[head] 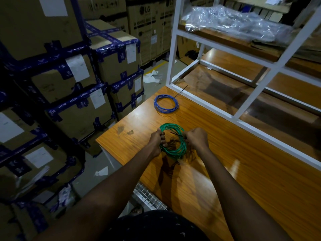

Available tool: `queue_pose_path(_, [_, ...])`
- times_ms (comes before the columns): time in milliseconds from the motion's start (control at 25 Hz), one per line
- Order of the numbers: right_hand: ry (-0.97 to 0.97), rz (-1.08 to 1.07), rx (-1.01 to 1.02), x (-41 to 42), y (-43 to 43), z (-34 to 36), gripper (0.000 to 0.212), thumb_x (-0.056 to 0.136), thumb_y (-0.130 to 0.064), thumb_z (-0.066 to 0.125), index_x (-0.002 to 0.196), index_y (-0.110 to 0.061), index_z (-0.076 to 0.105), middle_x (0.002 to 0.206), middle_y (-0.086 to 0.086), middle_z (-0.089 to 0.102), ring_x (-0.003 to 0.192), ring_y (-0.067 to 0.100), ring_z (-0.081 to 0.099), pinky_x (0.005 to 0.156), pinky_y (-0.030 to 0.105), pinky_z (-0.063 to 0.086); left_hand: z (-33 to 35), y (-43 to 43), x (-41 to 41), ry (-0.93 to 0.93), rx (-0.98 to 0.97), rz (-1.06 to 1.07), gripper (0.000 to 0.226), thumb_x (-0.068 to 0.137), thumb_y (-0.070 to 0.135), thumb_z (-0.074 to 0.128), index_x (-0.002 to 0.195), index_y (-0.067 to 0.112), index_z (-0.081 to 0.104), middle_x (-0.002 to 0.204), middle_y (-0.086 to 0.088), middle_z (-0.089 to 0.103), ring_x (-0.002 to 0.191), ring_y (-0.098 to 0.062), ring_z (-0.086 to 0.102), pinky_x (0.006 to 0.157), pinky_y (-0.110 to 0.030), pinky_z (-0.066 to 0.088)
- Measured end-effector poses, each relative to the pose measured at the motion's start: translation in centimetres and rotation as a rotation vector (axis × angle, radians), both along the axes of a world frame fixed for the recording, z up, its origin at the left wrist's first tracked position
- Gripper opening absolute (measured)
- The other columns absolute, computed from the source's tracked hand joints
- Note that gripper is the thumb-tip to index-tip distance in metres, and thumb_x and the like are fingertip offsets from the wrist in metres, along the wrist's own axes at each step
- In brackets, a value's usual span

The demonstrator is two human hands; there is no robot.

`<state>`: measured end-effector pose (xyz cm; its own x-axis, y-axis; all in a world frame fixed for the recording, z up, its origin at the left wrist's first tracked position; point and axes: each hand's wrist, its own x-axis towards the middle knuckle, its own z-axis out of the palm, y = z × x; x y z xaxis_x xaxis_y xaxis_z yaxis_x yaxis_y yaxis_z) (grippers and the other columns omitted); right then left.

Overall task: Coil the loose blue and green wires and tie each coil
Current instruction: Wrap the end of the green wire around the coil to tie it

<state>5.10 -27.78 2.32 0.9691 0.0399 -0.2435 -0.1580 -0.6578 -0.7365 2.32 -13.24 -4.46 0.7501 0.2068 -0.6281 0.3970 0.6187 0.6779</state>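
Both fists, I noted, gripped the round green wire coil [175, 151] between them: left hand [157, 140] on its left rim, right hand [197, 138] opposite.

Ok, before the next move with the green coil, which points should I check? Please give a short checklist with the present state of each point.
1. Green coil gathered into one round bundle: ok.
2. Left hand grip on the coil's left side: ok, its fingers curl round the strands.
3. Right hand grip on the coil's right side: ok.
4. Tie fastened round the green coil: cannot tell; the thin dark lines inside the ring are too dim to read.
5. Blue coil out of the way: ok, it lies apart on the table, farther from the person.
6. Blue coil tied: cannot tell; a thin dark strip sticks out at its far edge.
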Motion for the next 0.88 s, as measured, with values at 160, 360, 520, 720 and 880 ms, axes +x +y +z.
queue_pose_path(160, [0.138, 0.057, 0.051, -0.2, 1.1, -0.1, 0.023, 0.077, -0.010, 0.060, 0.056, -0.005, 0.069, 0.058, 0.013, 0.066, 0.040, 0.020, 0.052, 0.040, 0.023, 0.042, 0.7, -0.8, -0.3, -0.024, -0.036, -0.078, 0.044, 0.106, 0.035, 0.025, 0.067, 0.017, 0.034, 0.038, 0.011, 0.021, 0.028, -0.005, 0.017, 0.033, -0.015, 0.016])
queue_pose_path(360, [0.201, 0.062, 0.147, -0.1, 1.4, -1.2, 0.023, 0.084, -0.006, 0.060, 0.062, -0.005, 0.068, 0.058, 0.011, 0.067, 0.038, 0.016, 0.050, 0.040, 0.023, 0.041, 0.8, -1.0, -0.6, 0.010, 0.005, -0.182, 0.042, 0.105, 0.034, 0.028, 0.069, 0.015, 0.039, 0.041, 0.009, 0.021, 0.030, -0.006, 0.013, 0.031, -0.015, 0.013])
queue_pose_path(520, [0.222, 0.055, 0.187, 0.3, 1.6, -2.2, 0.020, 0.085, -0.009, 0.061, 0.068, -0.004, 0.069, 0.060, 0.010, 0.067, 0.041, 0.017, 0.050, 0.041, 0.024, 0.040, 0.6, -0.8, -0.4, 0.045, 0.074, -0.209, 0.036, 0.104, 0.030, 0.026, 0.082, 0.012, 0.048, 0.045, 0.007, 0.021, 0.030, -0.005, 0.014, 0.033, -0.014, 0.013])
queue_pose_path(720, [0.241, 0.076, 0.203, 0.4, 1.8, -2.7, 0.017, 0.083, -0.010, 0.063, 0.069, -0.006, 0.070, 0.062, 0.010, 0.069, 0.039, 0.015, 0.046, 0.041, 0.023, 0.036, 0.3, -0.4, -0.2, 0.012, 0.212, -0.198, 0.027, 0.104, 0.025, 0.026, 0.103, 0.026, 0.054, 0.057, 0.003, 0.021, 0.038, -0.008, 0.016, 0.038, -0.017, 0.016])
queue_pose_path(880, [0.227, 0.158, 0.110, 1.1, 1.5, -3.0, 0.014, 0.081, -0.013, 0.064, 0.070, -0.010, 0.070, 0.067, 0.015, 0.070, 0.041, 0.017, 0.049, 0.040, 0.025, 0.041, -0.2, 0.1, -0.1, -0.048, 0.400, -0.153, 0.034, 0.103, 0.022, 0.036, 0.122, 0.026, 0.063, 0.054, 0.003, 0.026, 0.042, -0.010, 0.019, 0.043, -0.021, 0.018])
